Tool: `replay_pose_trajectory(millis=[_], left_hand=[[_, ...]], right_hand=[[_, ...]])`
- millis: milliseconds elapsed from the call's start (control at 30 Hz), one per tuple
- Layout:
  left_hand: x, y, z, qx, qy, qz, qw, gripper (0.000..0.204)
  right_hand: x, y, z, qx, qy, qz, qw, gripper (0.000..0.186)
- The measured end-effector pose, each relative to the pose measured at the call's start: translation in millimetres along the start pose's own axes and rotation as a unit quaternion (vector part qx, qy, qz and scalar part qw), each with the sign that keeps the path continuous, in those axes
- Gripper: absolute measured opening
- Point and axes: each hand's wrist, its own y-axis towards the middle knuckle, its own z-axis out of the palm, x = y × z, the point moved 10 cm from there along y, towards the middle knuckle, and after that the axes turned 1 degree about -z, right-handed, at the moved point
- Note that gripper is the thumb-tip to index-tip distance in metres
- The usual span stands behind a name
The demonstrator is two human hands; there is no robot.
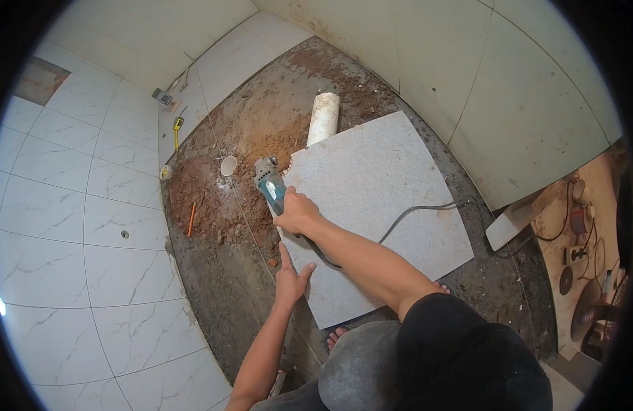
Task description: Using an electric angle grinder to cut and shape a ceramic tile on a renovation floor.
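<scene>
My right hand (300, 211) is wrapped around the body of a teal angle grinder (271, 192). The grinder's grey head sits at the far left corner of a large pale tile (378, 198), where the edge looks notched. Its disc is hard to make out. Closer to me, my left hand (289, 279) rests at the tile's left edge with fingers stretched out and thumb apart, holding nothing. The grinder's dark cable (412, 209) runs across the tile to the right.
A white pipe (324, 116) lies beyond the tile. A round pipe opening (228, 166), reddish soil (207, 178) and an orange pencil (192, 219) are to the left. A yellow tape measure (178, 125) lies near white tiles (49, 198). Assorted tools and discs (582, 267) are at right.
</scene>
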Motion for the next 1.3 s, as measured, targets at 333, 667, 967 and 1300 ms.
replay_pose_trajectory(millis=[333,667,967,1300], left_hand=[[-1.0,0.2,0.9,0.002,-0.009,0.004,1.0,0.111],[-0.6,-0.5,1.0,-0.002,-0.012,0.004,1.0,0.109],[-4.5,0.6,0.7,-0.006,-0.007,0.01,1.0,0.109],[-4.5,-0.5,-0.7,-0.001,-0.005,0.001,1.0,0.109]], right_hand=[[-0.1,-3.7,0.8,-0.006,-0.018,-0.006,1.0,0.072],[0.4,-2.0,3.4,-0.006,-0.024,-0.015,1.0,0.07],[-5.0,-0.9,3.9,-0.008,-0.027,-0.001,1.0,0.068],[-2.7,-7.3,-0.4,0.013,-0.017,0.0,1.0,0.065]])
